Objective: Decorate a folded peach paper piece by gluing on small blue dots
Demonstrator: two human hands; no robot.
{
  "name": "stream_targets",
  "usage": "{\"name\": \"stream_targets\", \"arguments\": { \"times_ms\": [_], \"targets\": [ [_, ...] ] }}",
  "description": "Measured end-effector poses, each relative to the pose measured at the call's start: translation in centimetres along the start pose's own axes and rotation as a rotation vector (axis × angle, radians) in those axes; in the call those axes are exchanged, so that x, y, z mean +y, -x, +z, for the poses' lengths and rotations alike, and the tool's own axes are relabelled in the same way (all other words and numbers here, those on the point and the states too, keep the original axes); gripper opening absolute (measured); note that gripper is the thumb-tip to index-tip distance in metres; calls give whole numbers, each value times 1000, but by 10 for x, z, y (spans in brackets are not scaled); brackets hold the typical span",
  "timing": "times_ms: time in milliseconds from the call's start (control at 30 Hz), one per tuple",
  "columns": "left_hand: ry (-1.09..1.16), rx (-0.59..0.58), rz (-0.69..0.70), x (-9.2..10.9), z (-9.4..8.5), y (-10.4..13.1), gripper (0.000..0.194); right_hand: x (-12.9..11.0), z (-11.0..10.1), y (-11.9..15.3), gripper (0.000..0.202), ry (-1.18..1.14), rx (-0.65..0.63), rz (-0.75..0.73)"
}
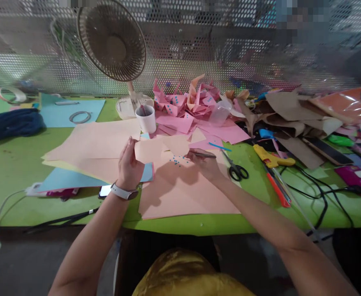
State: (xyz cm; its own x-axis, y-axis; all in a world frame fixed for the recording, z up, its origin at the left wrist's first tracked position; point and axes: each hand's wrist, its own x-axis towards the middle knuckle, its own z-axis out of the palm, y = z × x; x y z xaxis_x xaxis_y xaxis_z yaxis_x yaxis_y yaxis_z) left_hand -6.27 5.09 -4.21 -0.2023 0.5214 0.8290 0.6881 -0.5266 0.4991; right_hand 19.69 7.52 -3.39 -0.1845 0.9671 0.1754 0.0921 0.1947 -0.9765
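My left hand point(128, 162) is closed on the left end of a cut piece of peach paper point(150, 149), held just over a stack of peach sheets point(183, 199). In my right hand point(205, 164) is a slim, dark pen-like tool point(209, 155), gripped between thumb and fingers; its exact kind is too small to make out. The tool's tip is close to a scatter of tiny blue paper dots point(176, 161) on the top sheet. A narrow blue paper strip point(220, 146) and black-handled scissors point(238, 172) lie just right of my right hand.
A white cup point(146, 119) stands before a fan point(112, 45). Folded pink paper shapes point(180, 100) pile up behind the sheets. To the right are a yellow glue gun point(271, 156), a red cutter point(277, 189) and black cables point(322, 193). More peach sheets point(97, 139) lie left.
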Motion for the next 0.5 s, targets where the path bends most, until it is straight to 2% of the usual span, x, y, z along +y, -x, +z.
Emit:
{"name": "stream_targets", "arguments": {
  "times_ms": [133,333,400,500],
  "targets": [
    [41,0,49,0,0,-1,50,-1,0,1,28,57,-47,-37],
    [117,-39,30,2,-1,-2,50,3,3,-2,24,88,-32,0],
    [133,-29,-14,4,-1,-2,47,5,4,-3,25,105,-33,3],
    [240,-29,-181,8,-3,-3,45,6,3,-4,25,137,-31,6]
  ]
}}
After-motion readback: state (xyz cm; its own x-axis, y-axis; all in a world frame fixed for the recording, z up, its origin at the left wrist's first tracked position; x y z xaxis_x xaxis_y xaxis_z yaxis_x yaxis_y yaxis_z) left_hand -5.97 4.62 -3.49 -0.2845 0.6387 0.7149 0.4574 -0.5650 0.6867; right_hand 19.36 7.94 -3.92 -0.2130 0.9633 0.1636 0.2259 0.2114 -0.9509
